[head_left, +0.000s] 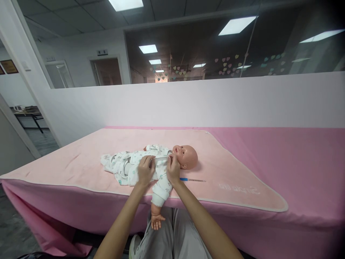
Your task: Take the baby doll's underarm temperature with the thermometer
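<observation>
A baby doll (188, 157) lies on its back with its head to the right, dressed in a white patterned shirt (161, 165). My left hand (146, 169) is closed at the doll's middle, pinching the edge of the shirt. Near the doll's neck, my right hand (173, 169) is closed on the same shirt edge, which runs taut between both hands. The fingertips are partly hidden. One doll arm (156, 216) hangs over the table's front edge. Just right of my right hand lies a thin stick with a blue end (192, 180), resembling a thermometer.
A peach-coloured mat (229, 187) lies under the doll on a table with a pink cloth (309, 172). Behind rises a white wall (199, 104) with a window above. My legs (175, 233) are against the front edge. A doorway opens at far left.
</observation>
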Motion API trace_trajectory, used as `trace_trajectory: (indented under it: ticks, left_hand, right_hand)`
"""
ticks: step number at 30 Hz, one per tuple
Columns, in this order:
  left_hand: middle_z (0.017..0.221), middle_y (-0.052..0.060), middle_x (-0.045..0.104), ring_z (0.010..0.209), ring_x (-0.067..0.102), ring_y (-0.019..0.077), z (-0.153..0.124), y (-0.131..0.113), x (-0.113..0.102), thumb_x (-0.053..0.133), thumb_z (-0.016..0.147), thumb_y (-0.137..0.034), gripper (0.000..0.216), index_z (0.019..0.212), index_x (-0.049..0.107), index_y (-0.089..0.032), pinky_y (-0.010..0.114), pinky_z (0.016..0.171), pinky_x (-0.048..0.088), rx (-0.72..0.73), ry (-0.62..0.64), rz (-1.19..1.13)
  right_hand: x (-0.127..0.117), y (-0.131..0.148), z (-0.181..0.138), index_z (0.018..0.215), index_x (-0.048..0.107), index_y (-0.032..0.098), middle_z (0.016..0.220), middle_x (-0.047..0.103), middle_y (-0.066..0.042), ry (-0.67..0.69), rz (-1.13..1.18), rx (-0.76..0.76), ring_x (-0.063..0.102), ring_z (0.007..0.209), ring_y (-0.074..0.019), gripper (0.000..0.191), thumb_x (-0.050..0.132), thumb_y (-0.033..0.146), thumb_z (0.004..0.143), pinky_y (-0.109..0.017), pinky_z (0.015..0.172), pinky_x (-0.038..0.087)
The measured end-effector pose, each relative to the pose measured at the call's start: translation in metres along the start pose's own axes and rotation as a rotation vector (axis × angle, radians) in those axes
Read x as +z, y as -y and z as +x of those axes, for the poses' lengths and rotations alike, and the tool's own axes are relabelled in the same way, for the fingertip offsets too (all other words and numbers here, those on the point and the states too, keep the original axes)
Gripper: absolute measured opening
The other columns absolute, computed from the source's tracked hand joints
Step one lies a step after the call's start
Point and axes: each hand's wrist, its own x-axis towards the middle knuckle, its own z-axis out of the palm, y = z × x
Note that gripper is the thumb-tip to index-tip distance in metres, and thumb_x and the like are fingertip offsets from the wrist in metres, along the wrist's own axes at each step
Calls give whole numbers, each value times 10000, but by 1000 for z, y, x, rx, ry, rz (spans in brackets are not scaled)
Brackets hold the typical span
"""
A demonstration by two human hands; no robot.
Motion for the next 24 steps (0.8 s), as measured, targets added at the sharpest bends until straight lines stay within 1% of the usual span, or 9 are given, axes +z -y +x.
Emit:
trace_trajectory:
  ticks: [3, 6, 8, 10, 13, 16, 21, 24]
  left_hand:
    - [857, 62, 611, 839, 541, 196, 1, 7, -9, 428, 795, -159, 196, 914, 580, -190, 335, 770, 408, -30, 30, 104]
    - [834, 58, 622, 862, 524, 237, -1, 21, -25, 457, 780, -207, 144, 816, 596, -204, 388, 805, 358, -85, 88, 225]
    - [852, 50, 626, 870, 518, 242, -4, 31, -35, 474, 781, -264, 134, 807, 595, -214, 391, 807, 351, -117, 133, 232]
    - [871, 42, 625, 870, 517, 233, -6, 39, -41, 461, 793, -298, 150, 791, 587, -217, 378, 798, 360, -145, 148, 190]
    - [863, 38, 619, 865, 518, 224, -8, 42, -44, 427, 811, -302, 170, 765, 565, -212, 371, 791, 373, -148, 160, 126]
    - [830, 48, 608, 836, 521, 219, -9, 40, -43, 390, 836, -313, 191, 789, 544, -209, 365, 766, 384, -134, 159, 79]
    - [774, 45, 605, 727, 541, 200, -11, 38, -44, 340, 870, -356, 251, 884, 538, -203, 321, 644, 399, -219, 124, 44]
    - [797, 45, 626, 732, 560, 196, -12, 37, -45, 322, 877, -354, 286, 926, 560, -202, 308, 631, 405, -246, 122, 34]
  right_hand:
    - [0, -1, 0, 899, 505, 175, 813, 606, -78, -21, -9, 4, 581, 764, -181, 221, 316, 290, 889, -286, 686, 439]
    - [1, -2, 0, 900, 506, 177, 811, 607, -76, -38, -6, 1, 580, 770, -180, 221, 317, 290, 888, -288, 698, 442]
    - [1, -1, 0, 903, 511, 177, 806, 609, -74, -32, -6, -2, 580, 759, -177, 225, 320, 295, 885, -283, 690, 442]
    - [1, -1, 0, 902, 516, 175, 802, 610, -74, -28, -8, 0, 579, 747, -174, 234, 321, 301, 883, -278, 683, 442]
    - [1, 0, 0, 901, 519, 171, 807, 610, -75, -29, -4, 1, 579, 753, -172, 242, 315, 300, 884, -277, 693, 441]
    - [0, 1, 1, 903, 515, 171, 813, 609, -77, -23, 1, 9, 578, 760, -172, 239, 311, 296, 886, -278, 697, 440]
    - [0, 1, 1, 888, 516, 174, 784, 604, -69, -5, -7, 11, 568, 718, -170, 238, 319, 306, 882, -277, 670, 435]
    - [0, 1, 1, 882, 519, 174, 782, 602, -68, -3, -11, 10, 567, 728, -172, 242, 320, 313, 883, -280, 679, 433]
